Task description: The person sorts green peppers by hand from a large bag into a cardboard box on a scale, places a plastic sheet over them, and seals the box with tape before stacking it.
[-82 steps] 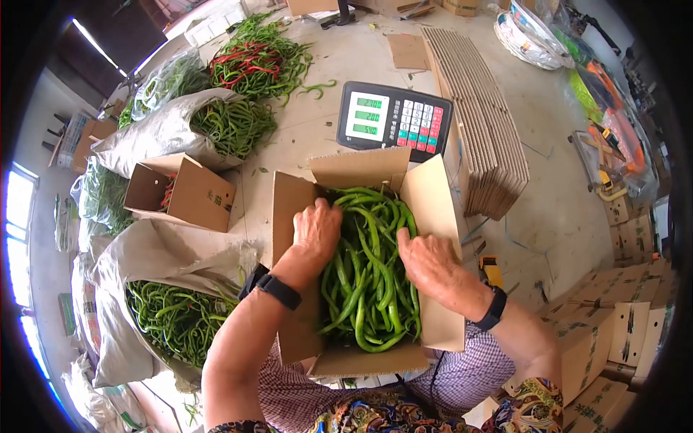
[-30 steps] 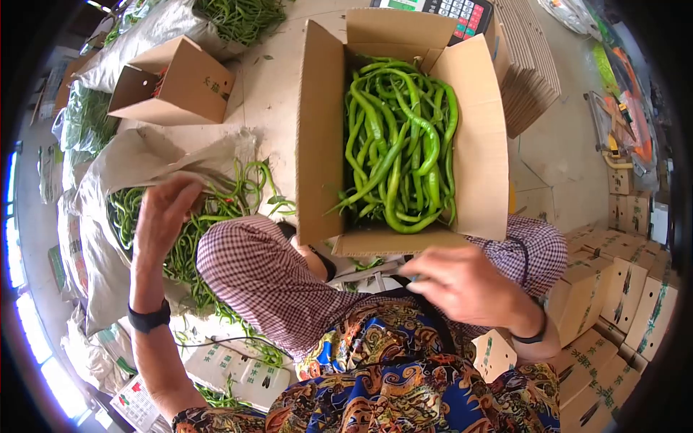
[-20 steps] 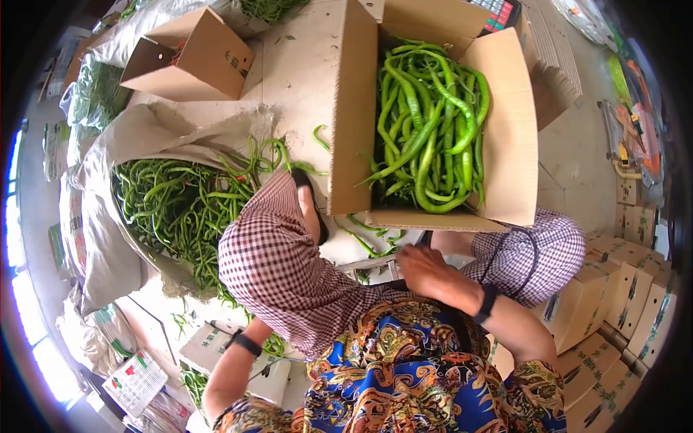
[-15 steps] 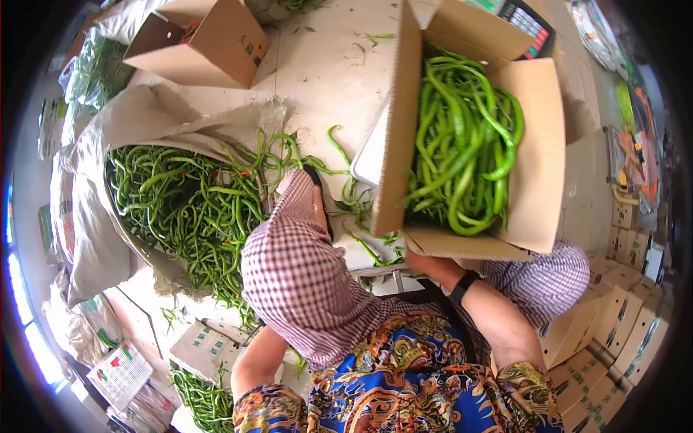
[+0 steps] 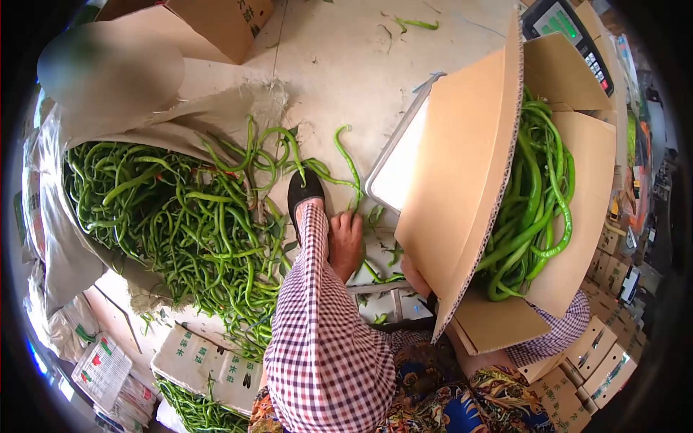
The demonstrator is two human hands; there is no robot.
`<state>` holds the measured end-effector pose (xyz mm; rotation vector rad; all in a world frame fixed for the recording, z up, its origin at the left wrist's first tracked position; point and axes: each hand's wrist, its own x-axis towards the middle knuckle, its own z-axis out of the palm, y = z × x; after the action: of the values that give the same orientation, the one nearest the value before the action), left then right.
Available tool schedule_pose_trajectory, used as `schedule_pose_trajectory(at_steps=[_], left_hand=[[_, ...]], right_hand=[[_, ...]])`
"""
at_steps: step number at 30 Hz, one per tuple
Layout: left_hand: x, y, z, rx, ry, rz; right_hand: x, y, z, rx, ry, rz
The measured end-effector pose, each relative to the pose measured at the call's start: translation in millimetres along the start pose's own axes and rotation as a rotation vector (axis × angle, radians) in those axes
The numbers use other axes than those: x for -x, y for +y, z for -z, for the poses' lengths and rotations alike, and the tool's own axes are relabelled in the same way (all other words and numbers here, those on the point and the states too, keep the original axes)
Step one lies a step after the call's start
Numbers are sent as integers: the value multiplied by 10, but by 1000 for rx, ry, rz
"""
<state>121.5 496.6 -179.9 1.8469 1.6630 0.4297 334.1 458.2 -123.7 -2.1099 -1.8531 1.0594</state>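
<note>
My left hand point(image 5: 346, 242) is down by the floor beside my left shoe point(image 5: 304, 189). Its fingers close at the lower end of a long green pepper point(image 5: 349, 155). A cardboard box point(image 5: 462, 187) stands tilted on my right, holding several long green peppers point(image 5: 538, 202). My right hand point(image 5: 414, 276) is at the box's lower left side, mostly behind its wall, so its fingers are hidden. To the left, a large open sack point(image 5: 72, 238) spills a heap of green peppers point(image 5: 209, 238) toward my leg.
A scale platform point(image 5: 401, 155) lies beside the box, its lit display point(image 5: 563, 29) behind. Another carton point(image 5: 216, 32) stands at the back left. Cartons point(image 5: 595, 353) are stacked at right. A printed white box point(image 5: 206, 361) sits near left, above more peppers. A blurred patch covers the upper left.
My left hand, hidden before, now shows at the floor by the pepper. The box appears farther right and more tilted. My view has shifted, and my left leg stands straighter in it.
</note>
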Motion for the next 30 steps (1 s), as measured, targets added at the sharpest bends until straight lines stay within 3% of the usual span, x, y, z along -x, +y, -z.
schedule_pose_trajectory(at_steps=[4, 8, 12, 16, 18, 20, 22, 24, 28, 30], left_hand=[[131, -24, -42, 95, 65, -16], [443, 92, 105, 286, -44, 70], [708, 255, 162, 237, -47, 259], [797, 249, 91, 222, -69, 278], [729, 261, 64, 205, -89, 317], [642, 311, -23, 131, -175, 356], [632, 365, -138, 68, -117, 335], [664, 319, -291, 189, -90, 347], [612, 218, -358, 268, -38, 426], [562, 180, -307, 281, -13, 416]], right_hand=[[-25, 22, -76, 6, -12, -22], [-20, 16, -146, -2, -26, -44], [1, -34, -314, 37, -42, -52], [-2, -92, -383, 78, -58, -57], [7, -156, -305, -498, -293, -259], [6, -139, -338, -637, -364, -302], [-24, -46, -485, -772, -432, -347], [-123, 8, -718, -1383, -582, -857], [-196, -19, -806, -1412, -545, -956], [-214, 30, -801, -1497, -704, -855]])
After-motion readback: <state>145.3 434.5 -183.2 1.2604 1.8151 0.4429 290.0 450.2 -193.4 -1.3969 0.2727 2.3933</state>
